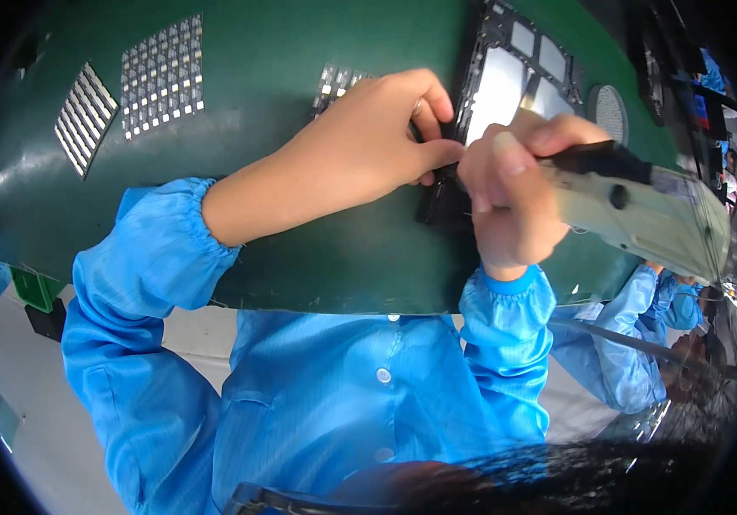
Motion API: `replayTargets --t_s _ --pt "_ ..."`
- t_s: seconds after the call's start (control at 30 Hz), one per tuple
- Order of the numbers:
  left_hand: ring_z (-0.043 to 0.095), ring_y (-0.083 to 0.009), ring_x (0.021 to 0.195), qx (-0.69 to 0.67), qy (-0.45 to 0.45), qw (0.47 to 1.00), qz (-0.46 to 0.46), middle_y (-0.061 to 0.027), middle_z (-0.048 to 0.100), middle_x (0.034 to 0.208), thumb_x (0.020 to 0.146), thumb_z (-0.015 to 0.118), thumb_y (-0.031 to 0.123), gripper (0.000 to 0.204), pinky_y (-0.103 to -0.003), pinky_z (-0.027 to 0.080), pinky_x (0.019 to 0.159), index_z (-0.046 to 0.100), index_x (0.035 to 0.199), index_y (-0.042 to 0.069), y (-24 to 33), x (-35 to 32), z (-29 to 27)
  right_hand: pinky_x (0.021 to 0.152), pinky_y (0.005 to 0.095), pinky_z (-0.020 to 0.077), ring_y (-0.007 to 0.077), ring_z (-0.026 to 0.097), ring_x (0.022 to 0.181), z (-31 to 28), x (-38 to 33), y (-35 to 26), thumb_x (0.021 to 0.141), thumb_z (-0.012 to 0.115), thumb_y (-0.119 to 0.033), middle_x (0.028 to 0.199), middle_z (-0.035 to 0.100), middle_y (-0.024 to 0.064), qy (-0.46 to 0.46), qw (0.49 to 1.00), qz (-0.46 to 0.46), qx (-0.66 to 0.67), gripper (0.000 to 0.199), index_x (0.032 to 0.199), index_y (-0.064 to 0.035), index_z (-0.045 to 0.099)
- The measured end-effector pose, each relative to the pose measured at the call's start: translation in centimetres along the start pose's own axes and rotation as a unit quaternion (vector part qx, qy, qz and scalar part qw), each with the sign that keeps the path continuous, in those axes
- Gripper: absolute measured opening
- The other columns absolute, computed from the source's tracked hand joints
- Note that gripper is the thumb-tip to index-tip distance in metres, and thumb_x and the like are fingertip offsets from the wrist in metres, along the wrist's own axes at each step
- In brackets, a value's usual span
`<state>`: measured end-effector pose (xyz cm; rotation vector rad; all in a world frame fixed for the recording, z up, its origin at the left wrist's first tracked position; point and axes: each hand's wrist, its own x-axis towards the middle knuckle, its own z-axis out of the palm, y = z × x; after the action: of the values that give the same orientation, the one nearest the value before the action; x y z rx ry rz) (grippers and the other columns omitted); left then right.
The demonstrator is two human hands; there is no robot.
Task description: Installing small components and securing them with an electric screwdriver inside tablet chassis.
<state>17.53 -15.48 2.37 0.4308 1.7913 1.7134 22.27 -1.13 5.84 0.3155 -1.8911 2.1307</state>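
A flat black frame [474, 77] with silver-white panels stands out on the green table, slanting down between my hands. My left hand [377, 129], a ring on one finger, is closed at the frame's left edge; thumb and fingers bend together there, and what they pinch is hidden. Over the frame's right part, my right hand [514, 189] grips a pale hand-held power tool [652, 210] with a black section. Its body sticks out to the right, and its blurred narrow end points at the panels. Partly behind my left hand lies a small sheet of dark parts [334, 83].
On the green table [265, 77], a larger sheet of small parts [162, 77] and a striped sheet [85, 120] lie at the far left. A round grey ribbed object [609, 112] sits right of the frame. Another person's blue sleeve [617, 369] is at the right.
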Motion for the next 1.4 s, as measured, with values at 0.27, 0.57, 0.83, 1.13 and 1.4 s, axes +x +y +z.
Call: replayTargets --t_s 0.27,0.57,0.83,1.13,1.4 --pt "0.067 -0.0272 0.074 0.089 0.038 0.995 0.019 -0.0171 0.062 0.092 0.085 0.074 0.026 0.052 -0.036 0.054 0.067 0.045 0.120 0.000 1.9 -2.7 1.5 0.042 0.0271 0.0352 0.0124 0.042 0.046 -2.3 -1.6 -0.7 0.081 0.062 0.001 0.070 0.046 0.0058 0.095 0.994 0.043 0.017 0.041 0.117 -0.0034 0.043" --pt "0.054 -0.0342 0.109 0.498 0.095 0.832 0.225 -0.0237 0.042 0.130 0.080 0.076 0.025 0.067 -0.040 0.048 0.091 0.042 0.134 0.003 1.0 -4.7 4.4 0.064 0.0263 0.0468 0.0122 0.055 0.070 -10.3 -4.2 -7.8 0.081 0.065 -0.001 0.081 0.055 0.0036 0.236 0.966 0.065 -0.082 0.055 0.131 0.0034 0.043" --pt "0.061 -0.0212 0.109 -0.295 0.029 0.954 -0.041 -0.0139 0.062 0.118 0.095 0.061 0.016 0.053 -0.037 0.053 0.090 0.038 0.137 -0.006 3.9 -1.7 3.1 0.081 0.0282 0.0470 0.0120 0.056 0.088 -11.0 -6.2 -6.1 0.081 0.069 -0.003 0.098 0.056 0.0045 0.238 0.959 0.102 -0.114 0.057 0.131 0.0028 0.043" --pt "0.063 -0.0253 0.101 -0.180 0.264 0.947 0.040 -0.0170 0.062 0.113 0.094 0.060 0.013 0.044 -0.040 0.058 0.083 0.045 0.131 -0.008 4.9 14.5 -6.5 0.117 0.0424 0.0190 0.0330 0.025 0.142 -6.1 -5.0 -4.5 0.080 0.073 -0.004 0.153 0.022 0.0223 0.140 0.964 0.028 -0.223 0.098 0.151 0.0026 0.006" --pt "0.052 -0.0394 0.114 0.323 0.427 0.841 0.074 -0.0263 0.060 0.116 0.081 0.072 0.032 0.056 -0.050 0.044 0.097 0.057 0.120 -0.006 4.7 14.4 -8.7 0.117 0.0456 0.0183 0.0361 0.023 0.144 -3.6 -3.8 -5.9 0.083 0.068 0.000 0.155 0.019 0.0226 0.104 0.980 0.060 -0.155 0.093 0.153 -0.0053 0.007"
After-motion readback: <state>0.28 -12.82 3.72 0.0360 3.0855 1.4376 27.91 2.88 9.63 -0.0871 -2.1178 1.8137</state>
